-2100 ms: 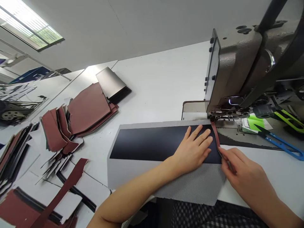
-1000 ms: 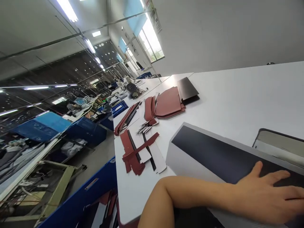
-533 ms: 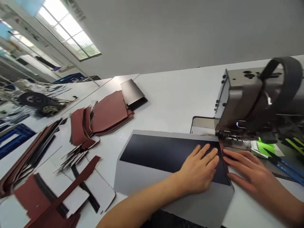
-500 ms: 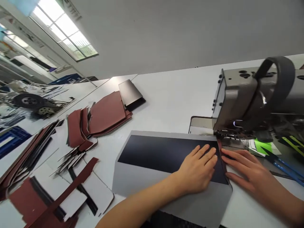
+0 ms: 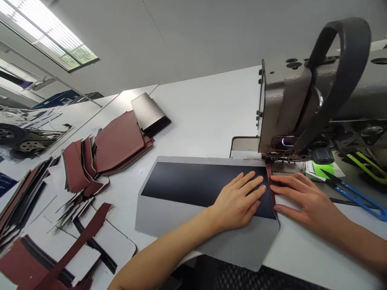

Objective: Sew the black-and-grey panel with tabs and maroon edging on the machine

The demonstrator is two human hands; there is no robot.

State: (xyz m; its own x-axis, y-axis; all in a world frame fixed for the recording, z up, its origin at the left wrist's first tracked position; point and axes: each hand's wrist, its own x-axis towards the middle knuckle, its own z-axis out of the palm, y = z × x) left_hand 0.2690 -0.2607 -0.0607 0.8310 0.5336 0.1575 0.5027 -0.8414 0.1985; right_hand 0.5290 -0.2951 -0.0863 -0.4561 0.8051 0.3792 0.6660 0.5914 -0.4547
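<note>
Saw maroon pieces (image 5: 117,139) heaped toward the left edge of the tabletop (image 5: 196,121), blue snips (image 5: 338,185) and a sewing machine (image 5: 282,102) beyond the right hand (image 5: 299,198). Found the dark panel (image 5: 184,183) near the front edge, long axis left to right, right end by the machine. Noted left hand (image 5: 238,199) flat on it, fingers spread; right fingers extended, slightly apart, against a maroon strip (image 5: 269,177).
</note>
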